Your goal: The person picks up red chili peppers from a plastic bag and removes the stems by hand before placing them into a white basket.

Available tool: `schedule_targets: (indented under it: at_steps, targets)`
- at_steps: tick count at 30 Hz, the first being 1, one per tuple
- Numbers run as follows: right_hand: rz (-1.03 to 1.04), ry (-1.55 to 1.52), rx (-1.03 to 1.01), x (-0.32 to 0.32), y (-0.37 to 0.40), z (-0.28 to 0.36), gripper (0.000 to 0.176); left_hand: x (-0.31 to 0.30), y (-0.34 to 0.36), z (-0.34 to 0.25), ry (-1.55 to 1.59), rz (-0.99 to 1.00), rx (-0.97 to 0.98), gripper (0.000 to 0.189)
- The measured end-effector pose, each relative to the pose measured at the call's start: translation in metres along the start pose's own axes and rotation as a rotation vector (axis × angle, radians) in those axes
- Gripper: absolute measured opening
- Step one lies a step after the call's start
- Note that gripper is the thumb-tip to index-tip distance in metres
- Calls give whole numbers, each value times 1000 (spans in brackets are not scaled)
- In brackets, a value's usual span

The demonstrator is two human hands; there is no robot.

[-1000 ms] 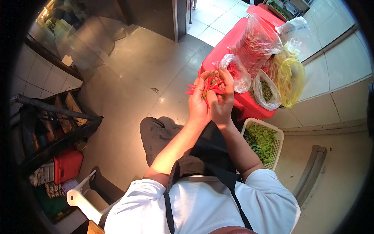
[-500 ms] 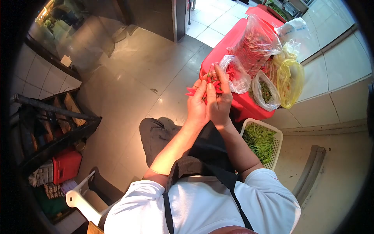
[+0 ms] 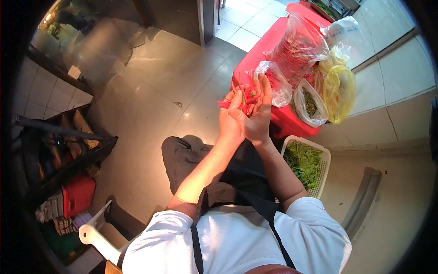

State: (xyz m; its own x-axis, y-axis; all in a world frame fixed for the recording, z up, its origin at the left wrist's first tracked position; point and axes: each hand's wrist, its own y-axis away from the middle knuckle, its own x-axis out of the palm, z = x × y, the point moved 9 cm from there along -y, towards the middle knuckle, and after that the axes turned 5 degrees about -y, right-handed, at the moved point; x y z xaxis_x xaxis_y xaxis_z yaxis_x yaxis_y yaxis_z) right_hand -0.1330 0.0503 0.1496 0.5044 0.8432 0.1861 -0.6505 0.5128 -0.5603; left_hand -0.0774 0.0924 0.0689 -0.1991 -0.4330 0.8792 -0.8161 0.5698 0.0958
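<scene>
A bunch of slim red chili peppers (image 3: pixel 247 97) with green stems is held between my two hands, just in front of the red table. My left hand (image 3: pixel 231 119) is closed around them, thumb on top, and some red tips poke out on its left side. Pressed against it, my right hand (image 3: pixel 259 118) cups the chilies from the other side with its fingers stretched upward. A small clear plastic bag (image 3: pixel 282 92) with red chilies inside sits just beyond my right fingers. The undersides of both hands are hidden.
On the red table (image 3: pixel 248 68) stand a large bag of dried red chilies (image 3: pixel 299 52), an open bag of green peppercorn-like pieces (image 3: pixel 311 104) and a yellow bag (image 3: pixel 340 96). Below is a white basket (image 3: pixel 325 166) of leafy greens. A white chair (image 3: pixel 98 239) stands lower left.
My right hand's fingers have straightened and opened out a little, and the chilies between my hands have shifted, showing a long green stem. The view has moved slightly.
</scene>
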Motion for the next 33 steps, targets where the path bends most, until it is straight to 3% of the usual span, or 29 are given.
schedule_targets:
  at_steps: [3, 5, 7, 8, 10, 14, 19, 24, 27, 30, 31, 33]
  targets:
    - [-232, -142, 188, -26, 1, -13, 84, 15, -1, 15, -165, 10, -14, 20]
    - [-336, 58, 267, -79, 0, -31, 63, 43, -6, 43, -229, 148, -74, 18]
    - [-477, -12, 235, -111, -13, -12, 23, 61, -17, 74, -393, 205, -93, 16]
    - [-579, -294, 275, -122, -14, -4, 14, 73, -22, 92, -368, 255, -83, 17]
    - [-688, -156, 145, -178, -11, -12, 14, 91, -23, 114, -316, 211, -98, 22]
    - [-759, -351, 58, -217, -2, -7, 18, 103, -21, 155, -147, 176, -272, 28]
    - [-795, -385, 69, -225, 9, -9, 27, 97, -25, 173, -82, 257, -280, 26]
    - [-723, -461, 38, -200, -6, 1, 28, 88, -39, 152, -130, 133, -194, 26]
    - [-634, -227, 103, -180, -15, 7, 29, 84, -30, 135, -212, 109, -196, 31]
    - [-458, 164, 59, -175, -20, 2, 26, 93, -19, 119, -306, 170, -189, 38]
    - [-491, 252, -6, -168, -20, 9, 23, 89, -14, 111, -302, 139, -166, 38]
    - [-406, 232, 30, -151, -20, -4, 23, 79, -12, 96, -233, 42, -140, 37]
